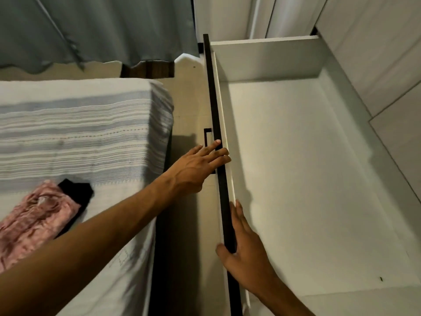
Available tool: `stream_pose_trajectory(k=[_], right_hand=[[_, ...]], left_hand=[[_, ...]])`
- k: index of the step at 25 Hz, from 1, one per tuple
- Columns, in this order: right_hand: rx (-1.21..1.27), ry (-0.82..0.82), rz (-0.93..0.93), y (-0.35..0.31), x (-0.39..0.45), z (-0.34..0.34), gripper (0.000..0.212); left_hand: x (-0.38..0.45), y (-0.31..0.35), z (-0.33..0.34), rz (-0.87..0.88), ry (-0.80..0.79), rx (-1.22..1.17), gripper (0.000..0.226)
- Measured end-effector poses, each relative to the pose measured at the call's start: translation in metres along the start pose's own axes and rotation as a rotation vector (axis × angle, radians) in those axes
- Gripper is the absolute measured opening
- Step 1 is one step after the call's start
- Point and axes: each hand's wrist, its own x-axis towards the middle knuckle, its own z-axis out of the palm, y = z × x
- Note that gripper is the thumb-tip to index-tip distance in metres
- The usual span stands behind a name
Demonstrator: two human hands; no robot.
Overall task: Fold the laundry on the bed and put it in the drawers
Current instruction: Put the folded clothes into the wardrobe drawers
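Head view: both hands on white drawer (296,156) dark flat front edge.

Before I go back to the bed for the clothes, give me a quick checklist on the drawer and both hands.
1. Drawer pulled out: ok, its inside is in full view.
2. Room inside the drawer: ok, no clothes in it.
3. Left hand free: ok, straight fingers rest on the dark drawer front, holding nothing.
4. Right hand free: ok, it lies along the drawer front, thumb on the outer side, carrying nothing.
5. Laundry on the bed: pink garment and black garment lie there; folded or not, cannot tell.
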Motion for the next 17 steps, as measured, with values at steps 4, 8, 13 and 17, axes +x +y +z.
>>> stream_pose_trajectory(k=[4,8,13,17], right_hand=[[-0.030,0.022,0.044,-0.027,0.001,0.039,0.116],[-0.100,0.152,0.065,-0.018,0.003,0.032,0.108],[-0.350,0.314,0.000,-0.075,0.019,0.061,0.099],[-0.295,0.064,-0.307,-0.167,0.066,0.149,0.100]], left_hand=[[-0.053,-0.011,-0.001,-0.068,-0.002,-0.062,0.108],[-0.098,-0.005,-0.003,-0.125,0.086,-0.164,0.104],[-0.246,-0.046,0.073,-0.729,0.463,-0.737,0.085],[-0.386,-0.111,0.137,-1.484,0.894,-0.913,0.091]])
